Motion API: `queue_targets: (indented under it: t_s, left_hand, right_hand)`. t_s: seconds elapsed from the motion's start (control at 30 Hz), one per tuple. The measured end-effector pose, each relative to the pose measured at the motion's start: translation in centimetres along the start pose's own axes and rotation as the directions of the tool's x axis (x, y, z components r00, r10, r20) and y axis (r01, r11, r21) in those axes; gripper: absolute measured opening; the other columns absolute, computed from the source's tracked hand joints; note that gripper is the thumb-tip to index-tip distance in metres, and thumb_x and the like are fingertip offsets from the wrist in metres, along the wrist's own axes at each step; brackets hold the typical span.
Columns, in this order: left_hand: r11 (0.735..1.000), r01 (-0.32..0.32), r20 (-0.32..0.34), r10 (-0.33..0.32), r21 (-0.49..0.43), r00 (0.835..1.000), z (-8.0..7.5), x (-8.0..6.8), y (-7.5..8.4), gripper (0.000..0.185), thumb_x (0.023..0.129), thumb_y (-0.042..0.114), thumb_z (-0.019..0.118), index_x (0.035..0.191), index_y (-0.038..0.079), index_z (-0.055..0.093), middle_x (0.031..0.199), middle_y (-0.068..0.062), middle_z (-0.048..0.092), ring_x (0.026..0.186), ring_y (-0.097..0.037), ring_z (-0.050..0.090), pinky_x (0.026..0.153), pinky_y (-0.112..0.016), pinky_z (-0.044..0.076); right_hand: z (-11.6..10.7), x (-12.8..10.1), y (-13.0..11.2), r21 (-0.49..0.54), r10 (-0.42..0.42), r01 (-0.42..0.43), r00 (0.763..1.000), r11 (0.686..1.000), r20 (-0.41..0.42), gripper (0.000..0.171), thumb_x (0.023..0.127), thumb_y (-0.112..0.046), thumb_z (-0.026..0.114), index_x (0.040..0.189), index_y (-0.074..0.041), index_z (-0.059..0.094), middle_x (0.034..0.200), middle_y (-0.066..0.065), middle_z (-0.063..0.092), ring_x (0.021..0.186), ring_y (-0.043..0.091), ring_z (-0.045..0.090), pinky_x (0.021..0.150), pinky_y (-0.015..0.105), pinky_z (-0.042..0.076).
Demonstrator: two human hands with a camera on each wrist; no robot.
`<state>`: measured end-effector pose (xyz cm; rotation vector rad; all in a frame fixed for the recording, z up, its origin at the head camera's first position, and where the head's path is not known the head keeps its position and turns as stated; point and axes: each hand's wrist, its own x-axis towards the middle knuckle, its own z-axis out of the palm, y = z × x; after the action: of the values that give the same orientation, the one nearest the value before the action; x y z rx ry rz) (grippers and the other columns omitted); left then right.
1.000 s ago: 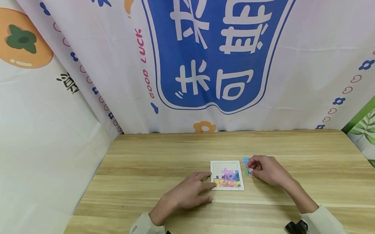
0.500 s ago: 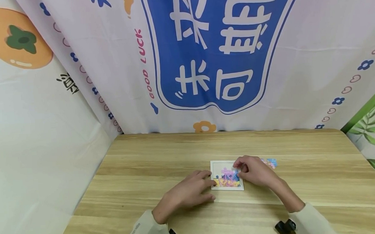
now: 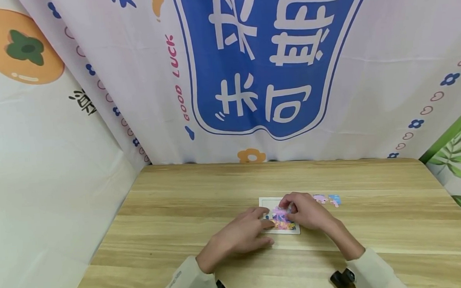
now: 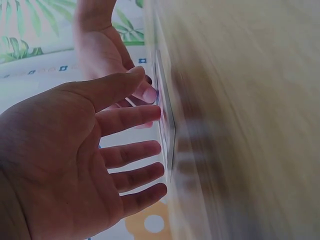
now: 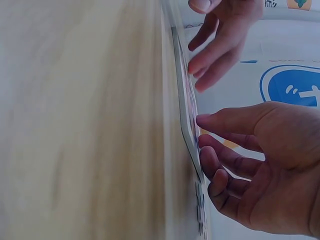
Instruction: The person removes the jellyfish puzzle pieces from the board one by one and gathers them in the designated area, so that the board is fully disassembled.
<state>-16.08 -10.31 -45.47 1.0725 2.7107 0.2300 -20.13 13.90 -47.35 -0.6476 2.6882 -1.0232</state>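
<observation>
A small square jigsaw puzzle with a white frame [image 3: 280, 232] lies on the table, partly filled with pink, yellow and blue pieces. My left hand [image 3: 246, 234] reaches over its left side, fingers spread and fairly straight, fingertips at the filled area; the left wrist view shows these fingers [image 4: 132, 155] extended. Over the upper right of the puzzle, my right hand [image 3: 309, 211] has its thumb and fingers bent together, pinching a puzzle piece mostly hidden by the fingers. The right wrist view shows its thumb [image 5: 225, 121] close to the board's surface.
Loose puzzle pieces [image 3: 334, 200] in blue and pink lie to the right of the frame, partly behind the right hand. The wooden table [image 3: 178, 199] meets a printed cloth [image 3: 167, 134] at its back edge. Both wrists carry a black device [image 3: 342, 279].
My right hand has moved left from the loose pieces to over the puzzle. My left hand has slid slightly right, further over the frame.
</observation>
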Motion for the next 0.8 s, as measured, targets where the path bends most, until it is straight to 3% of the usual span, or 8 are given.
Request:
queue_targets:
  t_s: [0.3,0.6,0.8]
  left_hand:
    - [1.000,-0.009,0.026,0.010,-0.024,1.000,0.0,0.5,0.1,0.045,0.105,0.043,0.069,0.146,0.025,0.069,0.160,-0.011,0.055,0.149,-0.028,0.052,0.125,-0.044,0.043]
    - [0.993,0.006,0.062,0.001,-0.114,0.998,0.5,0.3,-1.3,0.047,0.106,0.042,0.068,0.151,0.027,0.064,0.169,-0.007,0.045,0.158,-0.028,0.040,0.127,-0.045,0.042]
    - [0.989,0.011,0.063,-0.001,-0.149,0.998,0.6,0.4,-1.3,0.045,0.107,0.041,0.066,0.150,0.025,0.065,0.170,-0.008,0.044,0.159,-0.028,0.039,0.126,-0.044,0.043]
  right_hand:
    - [0.4,0.3,-0.2,-0.009,-0.024,0.024,1.000,1.000,0.011,0.024,0.088,0.003,0.078,0.109,-0.009,0.076,0.094,0.000,0.069,0.077,0.010,0.056,0.068,0.023,0.048]
    - [0.7,0.4,-0.3,-0.015,-0.023,0.023,1.000,1.000,0.012,0.023,0.089,0.003,0.080,0.108,-0.009,0.076,0.093,0.000,0.069,0.078,0.010,0.057,0.068,0.023,0.049]
    - [0.8,0.3,-0.1,-0.017,-0.036,0.036,0.999,0.999,0.004,0.023,0.089,0.004,0.080,0.108,-0.009,0.076,0.098,0.001,0.072,0.079,0.009,0.060,0.069,0.023,0.053]
